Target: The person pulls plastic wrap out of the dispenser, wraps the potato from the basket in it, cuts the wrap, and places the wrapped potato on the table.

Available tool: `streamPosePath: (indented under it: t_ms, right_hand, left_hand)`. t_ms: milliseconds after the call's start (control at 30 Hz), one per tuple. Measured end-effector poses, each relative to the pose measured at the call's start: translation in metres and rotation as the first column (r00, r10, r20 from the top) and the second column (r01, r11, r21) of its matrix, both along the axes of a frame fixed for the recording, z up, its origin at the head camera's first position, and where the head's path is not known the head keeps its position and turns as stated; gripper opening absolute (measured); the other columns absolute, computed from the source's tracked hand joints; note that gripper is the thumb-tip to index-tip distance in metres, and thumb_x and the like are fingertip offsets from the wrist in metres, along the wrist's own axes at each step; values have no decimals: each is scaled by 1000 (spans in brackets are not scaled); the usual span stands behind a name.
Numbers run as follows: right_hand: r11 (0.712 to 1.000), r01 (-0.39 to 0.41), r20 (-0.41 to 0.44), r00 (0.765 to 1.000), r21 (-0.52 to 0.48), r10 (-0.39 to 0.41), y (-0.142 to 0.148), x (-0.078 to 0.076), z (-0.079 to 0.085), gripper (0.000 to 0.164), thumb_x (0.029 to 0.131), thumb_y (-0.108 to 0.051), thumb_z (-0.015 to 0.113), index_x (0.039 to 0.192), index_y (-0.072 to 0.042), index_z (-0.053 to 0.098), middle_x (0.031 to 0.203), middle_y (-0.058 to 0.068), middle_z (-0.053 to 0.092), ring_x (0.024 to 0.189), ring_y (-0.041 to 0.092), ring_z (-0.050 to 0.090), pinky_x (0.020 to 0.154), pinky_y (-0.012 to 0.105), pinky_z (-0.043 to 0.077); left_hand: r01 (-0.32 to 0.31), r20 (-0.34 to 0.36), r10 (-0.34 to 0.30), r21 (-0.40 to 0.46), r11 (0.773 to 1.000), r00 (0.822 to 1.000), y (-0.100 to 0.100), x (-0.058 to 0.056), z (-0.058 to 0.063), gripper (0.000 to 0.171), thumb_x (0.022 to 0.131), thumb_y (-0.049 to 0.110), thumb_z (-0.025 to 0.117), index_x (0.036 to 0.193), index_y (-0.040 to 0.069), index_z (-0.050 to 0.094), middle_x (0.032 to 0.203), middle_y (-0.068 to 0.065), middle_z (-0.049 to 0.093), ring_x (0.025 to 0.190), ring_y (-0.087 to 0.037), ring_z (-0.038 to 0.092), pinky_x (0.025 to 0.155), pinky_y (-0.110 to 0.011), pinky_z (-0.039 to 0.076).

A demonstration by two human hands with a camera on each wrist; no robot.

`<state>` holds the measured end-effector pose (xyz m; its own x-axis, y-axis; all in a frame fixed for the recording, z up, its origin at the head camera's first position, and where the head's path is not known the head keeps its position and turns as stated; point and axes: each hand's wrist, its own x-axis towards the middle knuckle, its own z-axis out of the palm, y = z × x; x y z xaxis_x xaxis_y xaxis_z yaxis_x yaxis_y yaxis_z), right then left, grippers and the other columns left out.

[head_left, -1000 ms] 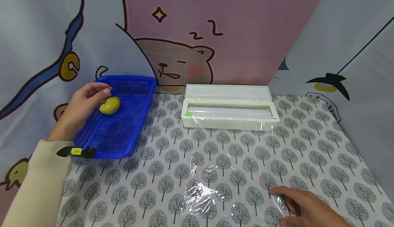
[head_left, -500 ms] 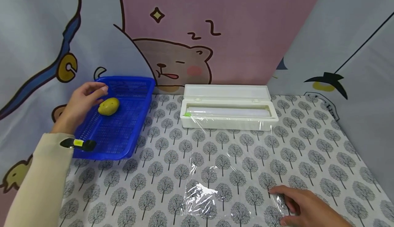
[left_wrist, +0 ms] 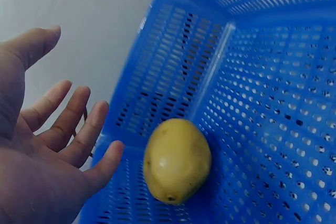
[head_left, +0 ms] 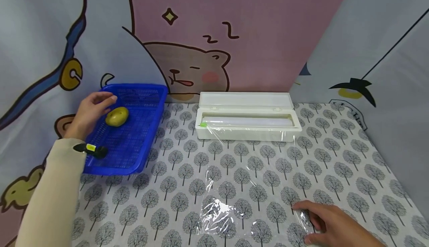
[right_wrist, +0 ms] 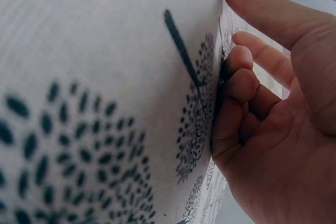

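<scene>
A yellow mango (left_wrist: 177, 161) lies in the blue basket (head_left: 139, 161), against its left side. My left hand (head_left: 92, 111) hovers over that side with fingers apart; the left wrist view shows the hand empty beside the mango and not touching it. Clear plastic wrap (head_left: 221, 209) stretches over the tablecloth from the white wrap box (head_left: 248, 134) at the back. At the wrap's near right edge, my right hand (head_left: 335, 224) rests on the table, fingers curled at the bunched film. The right wrist view shows those curled fingers low against the cloth; the film is hardly visible there.
The box's lid (head_left: 244, 100) is raised, with the film roll (head_left: 248, 122) inside and a green tab (head_left: 203, 124) on its left front edge. A printed cloth backdrop (head_left: 261, 35) stands behind the table. Tree-patterned tablecloth (head_left: 171, 202) covers the table.
My left hand shifts slightly over the basket's left side, its sleeve moving up and right. The mango's place in the basket looks the same. My right hand and the wrap stay put.
</scene>
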<state>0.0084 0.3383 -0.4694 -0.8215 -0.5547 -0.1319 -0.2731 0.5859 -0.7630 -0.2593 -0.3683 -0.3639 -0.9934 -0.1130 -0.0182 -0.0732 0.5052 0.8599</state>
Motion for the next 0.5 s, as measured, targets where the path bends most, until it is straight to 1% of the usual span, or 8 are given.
streamPosePath:
  t_ms: [167,233,333,433,500]
  right_hand:
    - [1000,-1,-19,1000,2,1,-1,0,1,66,85,-29,96,142,-15,65,81,-21,52,65,-4,49,53,22,46]
    - [1000,-9,-34,999,0,9,-1,-1,1,66,85,-28,96,142,-16,65,82,-21,53,65,-5,49,54,22,46]
    - [1000,-20,-42,999,-6,19,-1,-1,1,65,87,-27,95,143,-16,64,83,-22,53,65,-5,48,54,22,46]
    - [1000,-29,-43,999,-12,29,0,0,0,64,88,-25,95,143,-15,64,83,-22,53,66,-5,48,54,22,46]
    - [999,-32,-36,999,-15,32,0,0,0,64,88,-25,94,144,-16,64,84,-22,53,66,-5,48,54,22,46]
  left_hand:
    - [-36,11,36,-23,999,999,-5,-6,-9,75,109,52,64,162,2,45,145,-1,53,131,-16,52,125,-52,40]
    - [-53,18,54,-28,998,998,-6,-8,-11,74,109,51,64,161,1,46,144,-1,54,132,-19,52,124,-51,40]
    - [-74,45,76,-34,997,996,-8,-9,-13,79,109,54,64,163,0,43,154,-12,50,142,-31,47,126,-54,36]
    - [-90,86,94,-44,995,992,-12,-11,-14,88,108,59,62,167,-1,37,168,-24,39,153,-43,37,129,-59,29]
    - [-98,111,102,-43,994,989,-14,-11,-15,92,107,61,61,169,-1,34,172,-27,33,157,-47,32,130,-62,26]
